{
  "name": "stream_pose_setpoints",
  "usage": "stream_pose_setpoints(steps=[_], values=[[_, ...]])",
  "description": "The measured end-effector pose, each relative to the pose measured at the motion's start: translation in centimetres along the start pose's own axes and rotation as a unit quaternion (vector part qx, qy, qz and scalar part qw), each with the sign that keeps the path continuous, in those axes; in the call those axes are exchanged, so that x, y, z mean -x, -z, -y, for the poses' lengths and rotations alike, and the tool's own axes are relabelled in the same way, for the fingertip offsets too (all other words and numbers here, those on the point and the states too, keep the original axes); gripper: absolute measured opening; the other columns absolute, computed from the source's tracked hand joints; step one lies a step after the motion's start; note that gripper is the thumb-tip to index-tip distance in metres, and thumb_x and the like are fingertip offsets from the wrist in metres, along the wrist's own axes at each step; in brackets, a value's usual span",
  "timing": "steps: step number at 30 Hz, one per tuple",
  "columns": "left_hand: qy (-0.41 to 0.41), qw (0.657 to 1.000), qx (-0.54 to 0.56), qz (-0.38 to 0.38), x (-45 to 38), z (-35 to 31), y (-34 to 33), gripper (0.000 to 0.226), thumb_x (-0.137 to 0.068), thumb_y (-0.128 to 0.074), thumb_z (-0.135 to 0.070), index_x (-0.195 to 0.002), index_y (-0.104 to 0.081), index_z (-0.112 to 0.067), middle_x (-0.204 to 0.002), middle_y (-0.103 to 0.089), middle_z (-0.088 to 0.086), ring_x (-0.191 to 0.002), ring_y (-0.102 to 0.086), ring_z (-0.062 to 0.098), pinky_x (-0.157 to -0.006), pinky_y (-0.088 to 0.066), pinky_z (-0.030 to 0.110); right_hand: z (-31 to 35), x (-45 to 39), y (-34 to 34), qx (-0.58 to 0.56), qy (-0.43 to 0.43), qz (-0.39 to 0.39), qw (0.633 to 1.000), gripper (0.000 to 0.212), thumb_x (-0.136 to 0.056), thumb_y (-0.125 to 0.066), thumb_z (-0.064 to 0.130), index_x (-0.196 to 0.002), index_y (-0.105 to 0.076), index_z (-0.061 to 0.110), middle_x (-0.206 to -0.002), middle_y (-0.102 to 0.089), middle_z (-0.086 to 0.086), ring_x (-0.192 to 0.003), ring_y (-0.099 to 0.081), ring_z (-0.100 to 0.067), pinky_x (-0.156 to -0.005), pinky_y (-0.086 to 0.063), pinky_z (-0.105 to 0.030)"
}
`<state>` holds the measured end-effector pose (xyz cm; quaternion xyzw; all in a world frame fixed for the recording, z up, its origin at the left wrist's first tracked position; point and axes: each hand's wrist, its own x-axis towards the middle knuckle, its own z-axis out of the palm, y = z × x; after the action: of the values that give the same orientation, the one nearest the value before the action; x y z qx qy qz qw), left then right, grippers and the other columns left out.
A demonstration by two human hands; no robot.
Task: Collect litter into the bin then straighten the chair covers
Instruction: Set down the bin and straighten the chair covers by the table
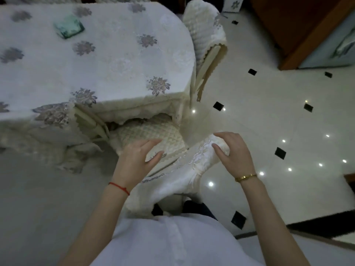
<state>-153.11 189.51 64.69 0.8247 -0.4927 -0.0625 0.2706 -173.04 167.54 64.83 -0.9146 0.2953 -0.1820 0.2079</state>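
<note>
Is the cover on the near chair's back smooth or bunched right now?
Bunched. The chair cover shows creases gathered toward its lower edge, between the left hand and right hand.

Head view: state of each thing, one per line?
left hand: open, over the seat cushion
right hand: open, fingers on the near chair cover
near chair cover: rumpled on the chair back
far chair cover: on, hem lifted
green packet: flat on the table

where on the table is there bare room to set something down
Most of the white flowered tablecloth is bare; only the green square packet sits near its far left. The near corner over the quilted chair seat is crowded by both hands.
</note>
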Motion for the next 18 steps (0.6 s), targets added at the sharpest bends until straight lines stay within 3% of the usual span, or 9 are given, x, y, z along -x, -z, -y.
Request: stream_pose_setpoints(steps=[4,7,10,14,18], values=[[0.076,0.996,0.003,-0.05,2.7,-3.1,-2.2,0.036,-0.089,-0.066,-0.035,-0.119,-0.067,-0.016,-0.11,-0.071,-0.002,-0.097,-0.066,0.013,-0.083,-0.047,0.022,-2.1,-1.7,0.6,-0.003,0.096,0.084,0.992,0.028,-0.089,-0.062,0.027,-0.114,-0.063,0.012,-0.11,-0.066,-0.002,-0.104,-0.057,-0.019,-0.094,-0.045,-0.034],[0.106,0.992,0.013,-0.062,4.6,-4.8,-3.3,0.038,-0.088,-0.067,-0.036,-0.121,-0.066,-0.017,-0.112,-0.07,-0.004,-0.094,-0.065,0.009,-0.085,-0.047,0.018,-3.1,-2.3,0.6,-0.017,0.141,0.111,0.984,0.029,-0.089,-0.062,0.029,-0.113,-0.063,0.013,-0.109,-0.066,-0.002,-0.104,-0.057,-0.017,-0.094,-0.043,-0.029],[0.129,0.99,0.013,-0.061,6.4,-5.9,-4.2,0.044,-0.088,-0.062,-0.048,-0.122,-0.065,-0.021,-0.113,-0.069,-0.005,-0.1,-0.063,0.01,-0.089,-0.05,0.027,-3.6,-2.3,0.3,-0.038,0.179,0.131,0.974,0.029,-0.089,-0.063,0.03,-0.114,-0.063,0.017,-0.108,-0.066,0.001,-0.103,-0.055,-0.013,-0.095,-0.04,-0.026],[0.169,0.985,0.014,-0.029,8.3,-6.8,-5.2,0.059,-0.079,-0.064,-0.064,-0.124,-0.063,-0.026,-0.116,-0.068,-0.009,-0.105,-0.061,0.008,-0.092,-0.049,0.027,-4.1,-1.9,-0.1,-0.058,0.223,0.188,0.955,0.042,-0.085,-0.062,0.049,-0.116,-0.062,0.02,-0.109,-0.064,0.005,-0.104,-0.056,-0.011,-0.095,-0.043,-0.028],[0.172,0.985,0.002,-0.03,8.8,-7.1,-6.2,0.063,-0.071,-0.074,-0.058,-0.121,-0.066,-0.02,-0.114,-0.069,-0.005,-0.104,-0.063,0.011,-0.092,-0.048,0.026,-4.4,-1.5,-1.2,-0.055,0.272,0.253,0.927,0.056,-0.077,-0.065,0.058,-0.117,-0.061,0.018,-0.114,-0.063,0.004,-0.108,-0.055,-0.013,-0.098,-0.04,-0.029]])
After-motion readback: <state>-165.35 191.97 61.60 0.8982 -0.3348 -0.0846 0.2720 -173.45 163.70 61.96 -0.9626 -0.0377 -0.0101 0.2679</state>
